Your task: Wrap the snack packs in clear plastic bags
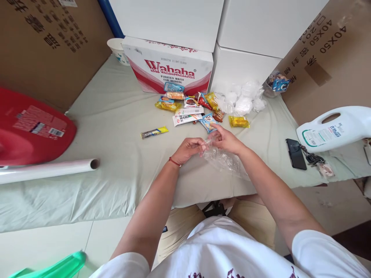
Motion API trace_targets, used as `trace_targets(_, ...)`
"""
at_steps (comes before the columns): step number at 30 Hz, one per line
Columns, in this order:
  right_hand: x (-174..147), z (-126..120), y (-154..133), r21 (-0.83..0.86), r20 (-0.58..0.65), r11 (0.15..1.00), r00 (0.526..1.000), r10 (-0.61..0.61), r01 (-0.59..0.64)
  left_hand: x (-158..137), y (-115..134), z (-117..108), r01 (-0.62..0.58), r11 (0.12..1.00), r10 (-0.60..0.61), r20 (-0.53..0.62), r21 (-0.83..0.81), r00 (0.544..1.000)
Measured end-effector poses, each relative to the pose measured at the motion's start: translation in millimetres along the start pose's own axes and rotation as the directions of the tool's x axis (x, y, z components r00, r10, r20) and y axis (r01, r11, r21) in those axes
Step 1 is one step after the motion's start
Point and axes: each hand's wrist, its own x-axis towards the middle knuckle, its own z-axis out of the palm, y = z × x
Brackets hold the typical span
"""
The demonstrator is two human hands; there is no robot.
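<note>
A clear plastic bag [227, 160] hangs crumpled between my hands, over the near part of the cloth-covered table. My left hand [191, 149] pinches its edge between thumb and fingers. On the bag's other side is my right hand [224, 139], fingers bent and partly apart at the plastic; whether it grips the film I cannot tell. Just beyond my hands lies a heap of wrapped snacks, among them a blue packet [208, 122], white packets [188, 119] and a yellow packet [239, 122]. A narrow yellow-and-dark packet [154, 132] lies apart, left of my left hand.
White crumpled plastic bags [245, 100] lie behind the snacks, before a Wahaha carton [174, 67]. At right are a white detergent bottle [333, 129], a phone [295, 153] and keys [314, 158]. A red container [34, 127] and a white roll [49, 170] lie left.
</note>
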Motion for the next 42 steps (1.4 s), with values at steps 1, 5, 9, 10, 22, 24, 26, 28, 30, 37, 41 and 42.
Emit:
trace_targets(1,5.4,-0.8,-0.9,-0.032,0.015,0.999,1.0,-0.002,0.003,-0.5,0.6,-0.6,0.051,0.999,-0.051,0.013,0.006,0.999)
trace_targets(5,-18.1,-13.2,-16.7,-0.302,-0.086,0.928,0.963,-0.255,0.219,1.0,-0.2,-2.2,0.266,0.964,-0.267,-0.076,-0.025,0.961)
trace_targets(9,-88.6,-9.1,-19.3,-0.582,-0.1,0.75,0.888,-0.45,0.314,4.0,-10.3,8.3,0.286,0.919,-0.229,-0.222,0.271,0.948)
trace_targets(10,-107.3,-3.3,-13.6,-0.63,-0.098,0.71,0.875,-0.473,0.314,4.4,-13.1,14.1,0.258,0.876,-0.153,-0.272,0.408,0.95)
trace_targets(22,-224.2,64.0,73.8,-0.731,-0.276,0.666,0.829,-0.486,0.146,16.7,-9.1,56.9,0.488,0.216,-0.006,-0.498,0.846,0.867)
trace_targets(24,-230.3,67.6,75.8,-0.714,-0.301,0.687,0.825,-0.477,0.137,8.4,-13.3,48.1,0.457,0.268,0.077,-0.491,0.848,0.868)
trace_targets(26,-235.9,70.5,77.5,-0.691,-0.308,0.709,0.831,-0.463,0.139,-4.2,-16.2,40.6,0.419,0.307,0.156,-0.479,0.855,0.864)
trace_targets(28,-240.9,73.2,79.9,-0.674,-0.284,0.723,0.848,-0.448,0.156,-15.3,-14.2,39.1,0.427,0.311,0.19,-0.496,0.849,0.847)
trace_targets(30,-244.9,75.2,82.9,-0.669,-0.248,0.722,0.863,-0.439,0.175,-18.6,-6.5,46.5,0.453,0.281,0.223,-0.517,0.846,0.827)
trace_targets(37,-243.0,72.7,86.3,-0.688,-0.245,0.704,0.857,-0.454,0.176,37.4,4.0,108.1,0.129,0.345,0.279,-0.232,0.93,0.932)
trace_targets(41,-245.6,66.8,88.2,-0.693,-0.249,0.699,0.853,-0.458,0.173,62.9,-26.2,119.8,0.023,0.437,0.137,-0.091,0.899,0.986)
trace_targets(42,-248.0,65.9,90.3,-0.693,-0.253,0.701,0.854,-0.456,0.169,65.5,-33.2,118.0,0.031,0.453,0.077,-0.074,0.891,0.994)
